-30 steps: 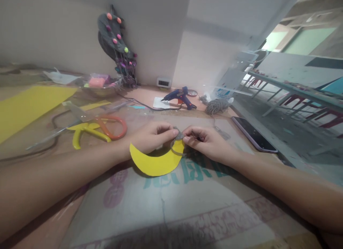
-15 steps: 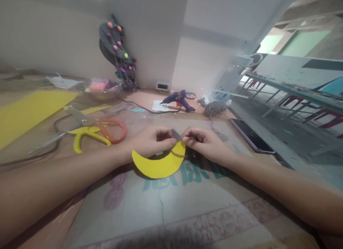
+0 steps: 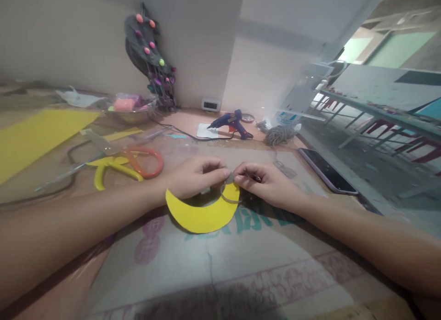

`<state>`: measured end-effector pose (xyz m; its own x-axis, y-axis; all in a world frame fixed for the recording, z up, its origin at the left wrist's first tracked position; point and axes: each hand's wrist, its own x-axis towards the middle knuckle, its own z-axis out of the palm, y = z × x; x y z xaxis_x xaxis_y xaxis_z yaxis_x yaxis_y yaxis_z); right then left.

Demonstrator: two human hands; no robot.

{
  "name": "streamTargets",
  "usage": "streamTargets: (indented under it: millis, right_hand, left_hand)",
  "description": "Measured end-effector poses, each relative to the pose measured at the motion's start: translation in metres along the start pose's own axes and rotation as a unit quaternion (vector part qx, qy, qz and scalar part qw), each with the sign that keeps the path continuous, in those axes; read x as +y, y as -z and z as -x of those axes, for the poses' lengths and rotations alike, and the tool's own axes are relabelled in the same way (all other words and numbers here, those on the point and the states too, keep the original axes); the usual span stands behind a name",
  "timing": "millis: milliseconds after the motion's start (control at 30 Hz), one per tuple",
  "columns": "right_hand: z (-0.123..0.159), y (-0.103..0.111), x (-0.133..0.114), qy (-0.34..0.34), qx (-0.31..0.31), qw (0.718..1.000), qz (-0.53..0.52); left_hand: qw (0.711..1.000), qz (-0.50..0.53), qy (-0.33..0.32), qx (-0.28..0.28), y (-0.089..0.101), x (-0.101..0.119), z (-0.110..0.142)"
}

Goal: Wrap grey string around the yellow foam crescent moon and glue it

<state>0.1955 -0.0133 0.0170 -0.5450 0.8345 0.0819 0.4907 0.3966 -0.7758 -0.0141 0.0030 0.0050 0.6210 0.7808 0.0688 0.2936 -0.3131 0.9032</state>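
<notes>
A yellow crescent, flat like paper or card, hangs between my hands just above the board, its horns pointing up. Grey yarn covers its right tip, and a loose loop of that yarn droops across the yellow below. My left hand is closed, thumb and fingers pinching the wrapped tip from the left. On the other side my right hand is closed in a pinch on the yarn, close against the tip. The exact finger contact is partly hidden.
Orange-handled scissors and yellow-handled scissors lie left, near yellow sheet. Behind are a glue gun, a yarn ball and a decorated grey crescent. A phone lies right on the table.
My left thumb and fingers have shifted slightly right along the tip. The yarn loop hangs rounder and more open over the yellow. The view has tilted slightly.
</notes>
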Motion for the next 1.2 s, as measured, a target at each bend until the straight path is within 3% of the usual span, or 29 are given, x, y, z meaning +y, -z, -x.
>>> streamTargets:
  millis: [100, 233, 400, 800, 1200]
  right_hand:
    - [0.002, 0.004, 0.007, 0.073, 0.043, 0.996, 0.038]
    - [0.005, 0.013, 0.015, 0.195, 0.104, 0.962, 0.160]
    - [0.006, 0.016, 0.014, 0.265, 0.080, 0.898, 0.342]
    - [0.003, 0.009, 0.013, 0.289, 0.079, 0.867, 0.398]
    - [0.002, 0.009, 0.014, 0.280, 0.074, 0.870, 0.400]
  left_hand:
    - [1.000, 0.016, 0.005, 0.011, 0.000, 0.002, 0.001]
    - [0.999, 0.034, -0.001, 0.019, 0.001, 0.004, 0.001]
    - [0.999, 0.035, 0.018, 0.032, 0.001, 0.005, 0.001]
    - [0.999, 0.020, 0.021, 0.028, 0.000, 0.003, 0.000]
    - [0.999, 0.029, 0.018, 0.026, 0.000, 0.004, 0.000]
